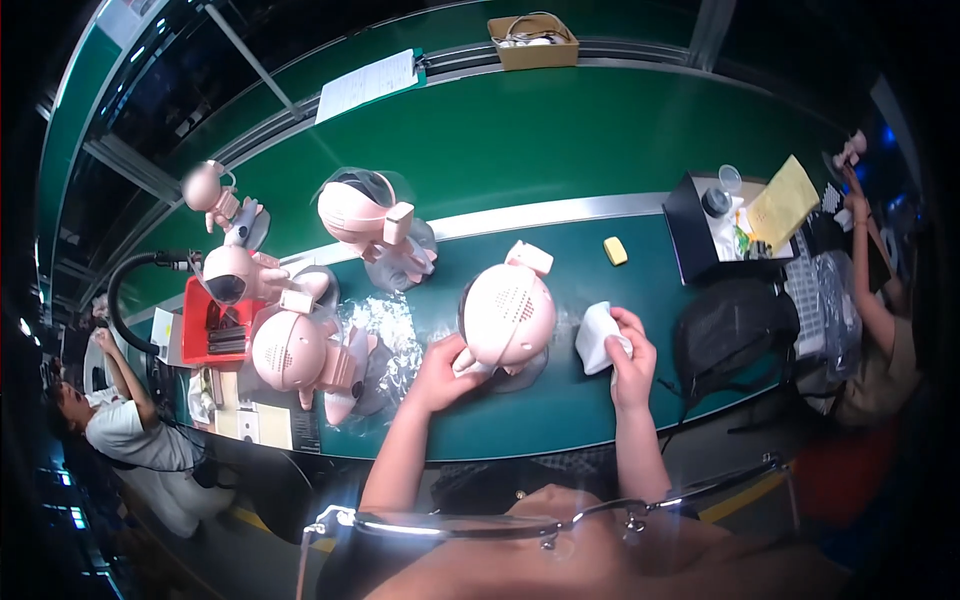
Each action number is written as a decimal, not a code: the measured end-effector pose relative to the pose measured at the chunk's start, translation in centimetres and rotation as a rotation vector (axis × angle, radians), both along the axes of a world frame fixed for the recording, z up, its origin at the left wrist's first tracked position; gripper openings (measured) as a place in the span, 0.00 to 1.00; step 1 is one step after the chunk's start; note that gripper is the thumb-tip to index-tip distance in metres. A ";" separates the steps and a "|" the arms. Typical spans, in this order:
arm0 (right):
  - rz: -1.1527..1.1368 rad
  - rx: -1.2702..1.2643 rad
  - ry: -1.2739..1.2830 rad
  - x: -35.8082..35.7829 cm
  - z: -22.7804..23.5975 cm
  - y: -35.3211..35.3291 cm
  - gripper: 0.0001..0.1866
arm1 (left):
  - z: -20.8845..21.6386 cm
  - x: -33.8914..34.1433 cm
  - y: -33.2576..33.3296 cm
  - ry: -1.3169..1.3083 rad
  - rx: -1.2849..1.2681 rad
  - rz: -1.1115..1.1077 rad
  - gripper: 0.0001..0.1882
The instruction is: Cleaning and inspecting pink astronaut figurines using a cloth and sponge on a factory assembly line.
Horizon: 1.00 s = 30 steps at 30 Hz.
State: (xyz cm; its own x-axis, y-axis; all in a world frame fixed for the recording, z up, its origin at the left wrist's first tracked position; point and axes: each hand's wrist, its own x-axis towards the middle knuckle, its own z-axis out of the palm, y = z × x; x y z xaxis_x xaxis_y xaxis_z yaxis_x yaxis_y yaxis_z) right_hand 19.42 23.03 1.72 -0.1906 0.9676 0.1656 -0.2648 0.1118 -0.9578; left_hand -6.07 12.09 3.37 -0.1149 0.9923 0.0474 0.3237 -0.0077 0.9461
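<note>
Before me on the green bench stands a pink astronaut figure with a large round head, seen from above; small holes dot the head. My left hand is closed around the figure's lower left side, its fingertips partly hidden by the head. In my right hand a folded white cloth is pinched, held a little to the right of the figure and apart from it. Another pink figure with a dark visor stands farther back on the left. Several more lie or stand at the left, among them one pink figure.
A small yellow block lies right of centre. At the right are a dark open box and a black bag. Clear plastic wrap and a red bin are at the left. A conveyor belt runs behind. Other people work on both sides.
</note>
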 end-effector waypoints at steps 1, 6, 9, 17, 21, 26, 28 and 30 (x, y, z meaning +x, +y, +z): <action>0.075 -0.130 0.128 0.1 0.2 -0.1 0.06 | 0.8 0.4 -0.1 -0.019 0.009 0.015 0.21; -0.002 -0.303 0.025 0.2 0.9 0.7 0.06 | 0.2 -0.3 -0.3 0.004 0.004 -0.025 0.26; 0.091 -0.045 -0.603 1.1 1.7 2.4 0.16 | 1.4 -0.7 -0.4 0.036 0.011 -0.004 0.36; -0.212 0.559 -1.137 -1.9 3.2 10.7 0.26 | 8.3 0.8 0.1 0.526 0.692 0.447 0.32; -0.230 0.673 -1.285 -3.0 0.4 13.3 0.21 | 11.5 4.8 2.2 0.750 0.859 0.422 0.27; 0.038 0.127 -0.366 -2.8 4.2 11.7 0.10 | 10.4 4.1 2.8 0.884 0.987 0.372 0.22; 0.117 0.114 -0.220 -2.2 7.6 10.3 0.09 | 10.5 2.9 2.3 0.918 1.078 0.215 0.17; 0.209 0.175 -0.119 -2.4 11.6 7.8 0.10 | 10.5 1.5 2.0 0.925 1.110 0.134 0.16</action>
